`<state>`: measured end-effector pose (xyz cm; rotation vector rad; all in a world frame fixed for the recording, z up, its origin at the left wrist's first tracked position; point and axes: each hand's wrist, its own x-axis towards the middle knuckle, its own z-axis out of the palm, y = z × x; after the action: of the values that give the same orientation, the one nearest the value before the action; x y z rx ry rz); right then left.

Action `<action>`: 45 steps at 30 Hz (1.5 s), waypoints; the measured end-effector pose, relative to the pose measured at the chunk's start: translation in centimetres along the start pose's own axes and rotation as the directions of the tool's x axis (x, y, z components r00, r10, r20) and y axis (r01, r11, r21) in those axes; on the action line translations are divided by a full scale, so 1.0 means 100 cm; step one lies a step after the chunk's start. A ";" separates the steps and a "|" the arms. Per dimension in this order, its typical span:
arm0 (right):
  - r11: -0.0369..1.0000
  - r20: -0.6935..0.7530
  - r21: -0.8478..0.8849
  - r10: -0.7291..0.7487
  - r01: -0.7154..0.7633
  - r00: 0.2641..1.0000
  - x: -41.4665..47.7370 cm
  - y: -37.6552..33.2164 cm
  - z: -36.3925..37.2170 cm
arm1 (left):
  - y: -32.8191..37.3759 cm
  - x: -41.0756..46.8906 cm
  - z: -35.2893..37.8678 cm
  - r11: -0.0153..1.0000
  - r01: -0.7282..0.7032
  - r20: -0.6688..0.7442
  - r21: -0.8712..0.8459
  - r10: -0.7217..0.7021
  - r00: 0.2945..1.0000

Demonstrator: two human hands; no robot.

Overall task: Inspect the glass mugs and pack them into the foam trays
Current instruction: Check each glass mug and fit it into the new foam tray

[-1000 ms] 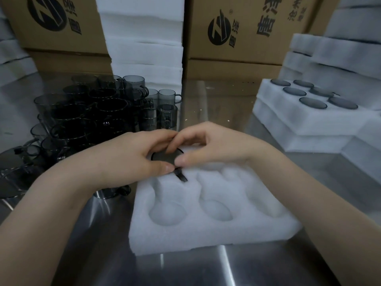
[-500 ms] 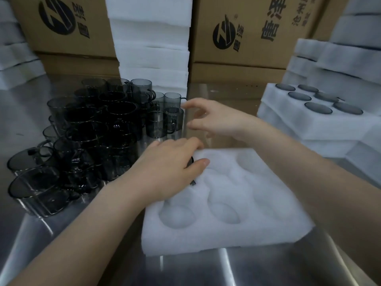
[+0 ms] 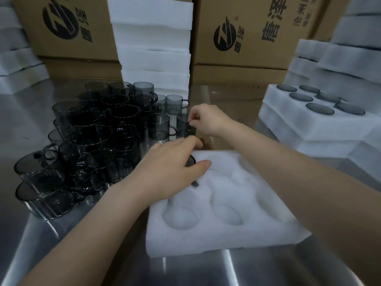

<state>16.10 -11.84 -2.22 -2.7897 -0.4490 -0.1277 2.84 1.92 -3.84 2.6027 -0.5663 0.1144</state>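
A white foam tray [image 3: 243,205] with round pockets lies in front of me on the steel table. My left hand [image 3: 171,168] rests flat over a dark glass mug [image 3: 191,161] seated in the tray's far-left pocket; its handle [image 3: 194,184] pokes out below my thumb. My right hand [image 3: 206,120] reaches beyond the tray and pinches the rim of an upright smoky glass mug [image 3: 184,127] at the near edge of the mug cluster [image 3: 99,129].
Several stacked grey mugs crowd the table's left side. A filled foam tray [image 3: 321,124] sits on more foam at the right. A tall stack of foam sheets [image 3: 152,48] and cardboard boxes [image 3: 257,32] stand behind.
My right hand left the tray, reached forward to the mug cluster and took hold of a mug. My left hand stayed on the mug in the pocket.
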 end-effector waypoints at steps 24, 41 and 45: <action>0.450 -0.132 0.872 -0.164 0.193 0.978 -0.091 0.010 -0.027 | 0.026 0.008 -0.007 0.740 -0.113 -0.446 -0.663 -0.269 0.854; 0.020 0.103 0.995 -0.252 -0.101 0.962 -0.085 0.012 -0.024 | 0.004 0.010 -0.007 0.559 -0.134 -0.337 -0.819 -0.278 0.900; -0.030 0.083 0.995 -0.310 -0.097 0.947 -0.087 0.012 -0.023 | 0.001 0.011 -0.006 0.462 -0.134 -0.300 -0.877 -0.309 0.902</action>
<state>8.18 -16.22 -1.59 -1.1836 -0.5128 0.4503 3.86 1.72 -3.04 1.4648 -0.2017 0.2620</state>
